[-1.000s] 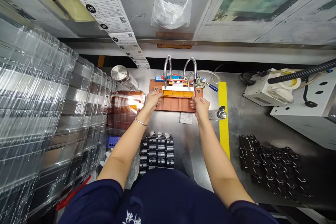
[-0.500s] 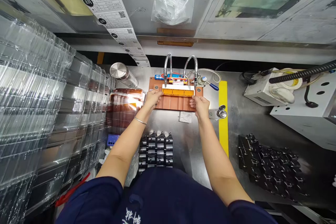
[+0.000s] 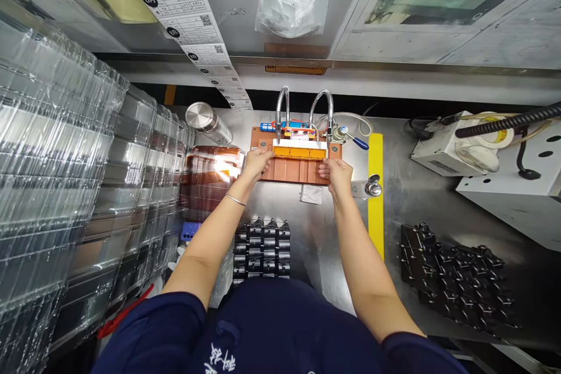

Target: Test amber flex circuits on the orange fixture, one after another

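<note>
The left hand point(image 3: 256, 162) and the right hand point(image 3: 336, 173) gripped the two ends of a long orange strip point(image 3: 300, 153), fingers closed on it, one hand at each end. The strip lay across the upper part of a brown fixture point(image 3: 294, 168) standing on the steel tabletop point(image 3: 421, 204), directly beneath two bent metal hoses point(image 3: 322, 106) whose tips pointed down at it. Compared with the views one second and half a second before, both hands had kept the same hold and the strip had remained in the same place on the fixture; the small shift of everything in frame appeared to come from the head camera rather than from the hands. The work was therefore judged to be at a holding stage, the strip steadied in its seat and not yet let go. Whether the strip was fully pressed home in the fixture could not be told at this distance. A block of black parts point(image 3: 262, 247) lay nearer the body, between the forearms, and stacks of clear trays point(image 3: 65, 187) stood at the left.
</note>
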{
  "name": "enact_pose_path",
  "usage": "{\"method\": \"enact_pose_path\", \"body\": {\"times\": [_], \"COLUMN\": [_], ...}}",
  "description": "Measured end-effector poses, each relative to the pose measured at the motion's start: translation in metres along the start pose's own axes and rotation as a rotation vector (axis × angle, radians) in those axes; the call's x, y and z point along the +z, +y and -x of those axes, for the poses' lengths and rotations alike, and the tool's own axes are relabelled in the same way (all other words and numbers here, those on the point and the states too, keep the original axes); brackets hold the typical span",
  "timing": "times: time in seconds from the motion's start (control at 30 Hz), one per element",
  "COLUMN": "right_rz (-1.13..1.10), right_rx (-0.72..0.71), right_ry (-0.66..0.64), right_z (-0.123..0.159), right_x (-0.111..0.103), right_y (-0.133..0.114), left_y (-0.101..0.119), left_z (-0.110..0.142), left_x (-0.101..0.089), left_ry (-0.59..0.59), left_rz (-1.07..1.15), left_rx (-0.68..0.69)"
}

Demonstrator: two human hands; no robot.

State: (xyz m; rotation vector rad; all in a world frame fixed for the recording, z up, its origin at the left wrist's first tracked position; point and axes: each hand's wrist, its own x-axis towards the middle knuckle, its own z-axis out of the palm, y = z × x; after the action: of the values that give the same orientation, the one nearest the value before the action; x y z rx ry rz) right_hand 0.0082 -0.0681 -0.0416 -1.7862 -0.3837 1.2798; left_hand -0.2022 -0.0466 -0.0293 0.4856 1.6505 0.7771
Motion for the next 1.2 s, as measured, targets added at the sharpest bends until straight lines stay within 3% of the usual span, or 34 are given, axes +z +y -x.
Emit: {"method": "enact_pose_path", "body": {"times": [0.23,0.33,0.47,0.6,0.67,0.77,0.9,1.0,1.1,1.2], "right_rz": [0.065,0.095,0.190,0.371,0.452,0.534,0.590,0.701,0.973,0.832], "right_rx": [0.125,0.083,-0.034,-0.027,-0.015,-0.044,-0.144,-0.170,-0.110,-0.003], "right_ry": [-0.124,-0.143,-0.166,-0.354,-0.424,-0.427,-0.351,-0.375,-0.504,-0.514], "right_z": [-0.012,0.003,0.071,0.158,0.181,0.172,0.121,0.114,0.142,0.170], "right_x": [-0.014,-0.026,-0.047,-0.066,-0.071,-0.068,-0.056,-0.053,-0.055,-0.062], "right_y": [-0.003,0.005,0.051,0.120,0.142,0.140,0.096,0.077,0.100,0.139], "left_y": [-0.001,-0.002,-0.003,-0.005,-0.006,-0.008,-0.005,-0.004,-0.008,-0.018], "left_z": [-0.005,-0.006,-0.003,0.002,0.003,0.003,0.009,0.020,0.034,0.045], "left_x": [-0.005,-0.007,-0.008,-0.008,-0.008,-0.008,-0.011,-0.021,-0.038,-0.055], "left_ry": [-0.038,-0.070,-0.087,-0.079,-0.078,-0.077,-0.105,-0.132,-0.103,-0.072], "left_rz": [-0.006,0.004,0.037,0.070,0.080,0.086,0.086,0.089,0.091,0.076], "left_rx": [-0.035,-0.057,-0.063,-0.052,-0.047,-0.040,-0.020,0.017,0.071,0.105]}}
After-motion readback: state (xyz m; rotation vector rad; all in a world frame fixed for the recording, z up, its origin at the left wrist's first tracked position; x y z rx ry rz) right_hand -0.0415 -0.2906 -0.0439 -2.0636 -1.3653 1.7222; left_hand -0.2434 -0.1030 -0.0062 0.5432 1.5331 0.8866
